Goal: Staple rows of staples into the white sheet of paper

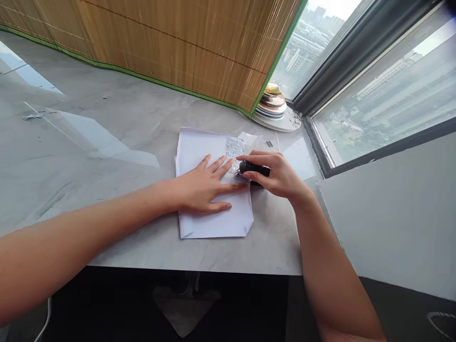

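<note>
White sheets of paper lie on the grey marbled tabletop, with folded corners at the near edge. My left hand rests flat on them, fingers spread. In my right hand is a black stapler, gripped from above at the paper's right edge, its front end over the sheets. A dense patch of small silvery staples covers the paper's upper right part, just beyond my left fingertips. The stapler's lower part is partly hidden by my right hand.
Short staple strips lie beyond my right hand. Stacked plates and discs stand in the far corner by the window. A bamboo blind with green edging borders the table's back. A crumpled scrap lies far left.
</note>
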`<action>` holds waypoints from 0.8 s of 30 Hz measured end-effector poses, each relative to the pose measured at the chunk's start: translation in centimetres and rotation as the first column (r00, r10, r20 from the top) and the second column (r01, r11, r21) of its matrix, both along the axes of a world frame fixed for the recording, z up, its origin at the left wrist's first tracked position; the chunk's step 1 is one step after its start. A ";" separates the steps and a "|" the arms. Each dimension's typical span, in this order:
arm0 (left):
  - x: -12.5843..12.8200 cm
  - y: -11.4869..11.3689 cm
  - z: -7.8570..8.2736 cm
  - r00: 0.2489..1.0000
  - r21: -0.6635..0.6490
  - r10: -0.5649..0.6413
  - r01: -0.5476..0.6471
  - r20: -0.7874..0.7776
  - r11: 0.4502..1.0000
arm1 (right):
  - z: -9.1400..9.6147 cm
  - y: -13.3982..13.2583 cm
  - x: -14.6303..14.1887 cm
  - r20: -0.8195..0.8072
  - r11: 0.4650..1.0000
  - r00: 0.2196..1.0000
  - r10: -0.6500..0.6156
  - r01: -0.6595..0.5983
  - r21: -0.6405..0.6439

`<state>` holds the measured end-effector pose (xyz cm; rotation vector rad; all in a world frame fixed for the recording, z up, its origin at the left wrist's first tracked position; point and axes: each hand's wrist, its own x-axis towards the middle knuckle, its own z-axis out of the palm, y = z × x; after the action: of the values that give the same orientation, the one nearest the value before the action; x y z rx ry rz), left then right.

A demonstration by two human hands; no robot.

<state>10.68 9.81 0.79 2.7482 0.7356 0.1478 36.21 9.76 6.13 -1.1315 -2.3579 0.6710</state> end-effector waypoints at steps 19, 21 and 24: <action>0.2 -0.2 0.5 1.000 -0.012 0.007 -0.007 0.002 1.000 | -0.1 -0.4 -1.4 0.072 1.000 0.997 -0.014 0.012 0.028; 0.2 -0.3 0.6 1.000 -0.014 0.002 -0.002 -0.001 1.000 | -0.1 -0.4 -1.4 0.074 1.000 0.997 -0.009 0.007 0.028; 0.2 -0.3 0.6 1.000 -0.019 0.001 -0.001 -0.003 1.000 | -0.1 -0.4 -1.4 0.077 1.000 0.997 -0.005 0.003 0.030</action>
<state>10.92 9.54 1.44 2.7308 0.7356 0.1367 34.82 9.32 6.07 -1.1685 -2.4209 0.5991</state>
